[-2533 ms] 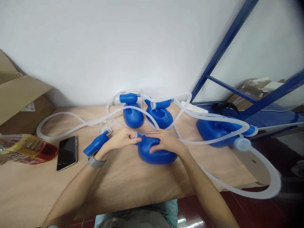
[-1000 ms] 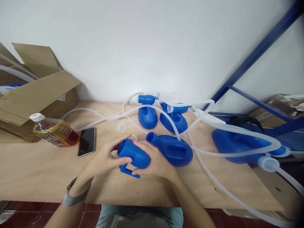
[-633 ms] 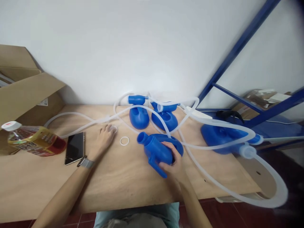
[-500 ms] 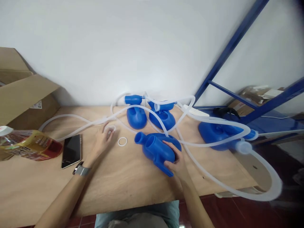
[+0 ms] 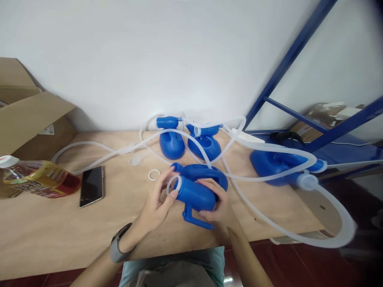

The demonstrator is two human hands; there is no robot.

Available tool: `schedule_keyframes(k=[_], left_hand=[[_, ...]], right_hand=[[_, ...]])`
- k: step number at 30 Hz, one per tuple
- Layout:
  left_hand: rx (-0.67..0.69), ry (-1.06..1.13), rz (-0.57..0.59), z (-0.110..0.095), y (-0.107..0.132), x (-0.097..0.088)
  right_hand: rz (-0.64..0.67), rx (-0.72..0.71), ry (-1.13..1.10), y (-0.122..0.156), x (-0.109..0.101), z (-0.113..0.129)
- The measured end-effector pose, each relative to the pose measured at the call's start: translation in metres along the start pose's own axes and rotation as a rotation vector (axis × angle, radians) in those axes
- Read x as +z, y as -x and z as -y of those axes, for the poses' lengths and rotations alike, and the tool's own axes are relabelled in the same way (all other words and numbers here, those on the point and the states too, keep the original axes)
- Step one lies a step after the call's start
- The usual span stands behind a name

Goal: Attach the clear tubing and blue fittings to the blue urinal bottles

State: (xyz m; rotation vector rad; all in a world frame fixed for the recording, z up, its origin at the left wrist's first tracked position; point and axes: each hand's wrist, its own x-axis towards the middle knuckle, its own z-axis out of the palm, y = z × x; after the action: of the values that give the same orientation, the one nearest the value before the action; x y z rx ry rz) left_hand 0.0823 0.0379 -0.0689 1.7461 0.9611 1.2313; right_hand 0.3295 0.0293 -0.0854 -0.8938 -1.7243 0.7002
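Note:
My right hand (image 5: 220, 204) is wrapped round a blue plastic cylinder (image 5: 195, 195), which has an open mouth facing left and a flat side arm hanging below. At that mouth, my left hand (image 5: 156, 206) pinches a white ring (image 5: 169, 186) between thumb and fingers. The ring is tilted against the rim; whether it is seated cannot be made out. Just behind lies a blue jug (image 5: 206, 172) with a handle and a short neck, partly hidden by the cylinder and my hands. A second white ring (image 5: 154, 175) and a translucent cap (image 5: 136, 160) rest on the table.
Two blue jugs (image 5: 171, 145) with cylinders stand by the wall, another blue jug (image 5: 265, 167) at right. Translucent hoses (image 5: 260, 182) loop across the table and past its right edge. A phone (image 5: 91, 186), a drink bottle (image 5: 44, 179) and a cardboard box (image 5: 38, 119) occupy the left.
My left hand has moved right from beside the cap to the cylinder's mouth, bringing a white ring. My right hand has shifted the cylinder slightly left and tilted it.

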Motion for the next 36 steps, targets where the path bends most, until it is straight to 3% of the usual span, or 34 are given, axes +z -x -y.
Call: schedule_keyframes(k=[4, 8, 13, 17, 22, 27, 31, 34, 36], left_hand=[[0.04, -0.106, 0.106, -0.007, -0.005, -0.005], [0.076, -0.141, 0.081, -0.009, -0.005, -0.001], [0.02, 0.013, 0.061, -0.001, 0.0, 0.003], [-0.007, -0.016, 0.148, -0.006, -0.001, -0.001], [0.072, -0.047, 0.254, -0.014, -0.005, 0.003], [0.164, -0.047, 0.232, -0.016, -0.002, 0.011], [0.199, -0.14, 0.285, -0.017, 0.001, 0.005], [0.09, -0.16, 0.297, -0.009, 0.005, -0.005], [-0.047, -0.168, 0.24, 0.005, 0.012, -0.017]], right_hand=[[0.016, 0.008, 0.018, 0.004, -0.004, 0.003], [0.031, -0.013, -0.021, 0.005, 0.002, 0.003], [-0.017, 0.014, -0.067, 0.007, 0.012, 0.002], [0.001, 0.022, -0.086, 0.008, 0.011, 0.0], [-0.008, 0.014, -0.123, 0.005, 0.012, -0.001], [-0.06, 0.141, -0.098, 0.014, 0.021, -0.003], [-0.115, 0.277, -0.228, 0.026, 0.031, -0.006], [-0.045, 0.44, -0.333, 0.026, 0.041, -0.002], [0.036, 0.551, -0.32, 0.022, 0.048, 0.003]])
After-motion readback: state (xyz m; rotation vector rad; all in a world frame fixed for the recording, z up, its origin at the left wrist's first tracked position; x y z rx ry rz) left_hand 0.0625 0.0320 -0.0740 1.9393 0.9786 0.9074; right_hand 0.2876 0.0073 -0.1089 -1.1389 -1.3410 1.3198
